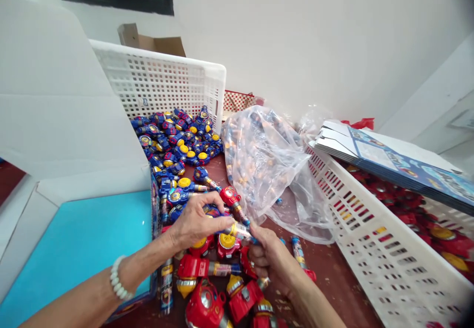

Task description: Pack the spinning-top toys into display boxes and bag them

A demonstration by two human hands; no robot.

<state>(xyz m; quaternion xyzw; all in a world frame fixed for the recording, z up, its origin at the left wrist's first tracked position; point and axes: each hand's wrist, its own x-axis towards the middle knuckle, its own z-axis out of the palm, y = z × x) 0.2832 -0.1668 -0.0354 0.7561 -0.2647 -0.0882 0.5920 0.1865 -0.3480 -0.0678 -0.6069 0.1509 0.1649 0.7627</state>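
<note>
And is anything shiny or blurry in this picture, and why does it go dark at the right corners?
Head view: pale glare streaks the clear bag, and a small glint shows on the turquoise panel; head view: print on the held tube is too blurry to read; head view: the right corners darken, perhaps from the lens edge.

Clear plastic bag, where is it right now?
In the head view, the clear plastic bag sits just right of centre, beyond the right hand, between the blue toys on its left and the white basket on its right.
</note>
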